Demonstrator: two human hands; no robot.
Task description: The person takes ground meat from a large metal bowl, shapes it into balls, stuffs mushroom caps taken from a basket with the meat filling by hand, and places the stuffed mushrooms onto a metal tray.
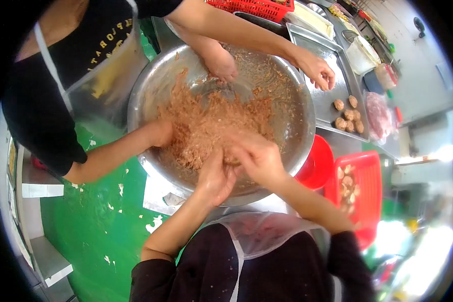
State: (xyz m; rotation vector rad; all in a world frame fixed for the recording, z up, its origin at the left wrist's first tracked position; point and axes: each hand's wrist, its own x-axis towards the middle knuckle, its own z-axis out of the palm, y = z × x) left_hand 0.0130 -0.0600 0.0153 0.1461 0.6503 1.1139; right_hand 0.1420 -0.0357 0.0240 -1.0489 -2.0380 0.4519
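A large steel bowl holds a heap of pinkish-brown, shredded meat mixture. Over its near side, my left hand is cupped with its fingers closed around a small, tan, round piece, mostly hidden. My right hand is beside it, fingers bent and pressed together above that piece; what they pinch is hidden. Another person's hand reaches into the mixture from the left. A co-worker's hand is inside the bowl's far side, and one more hand hovers over the metal tray.
Several round meat-topped pieces lie on the tray's near end. Right of the bowl stand a red bowl and a red basket containing pale round pieces. A bag of pink meat lies beyond the tray. The floor is green with scraps.
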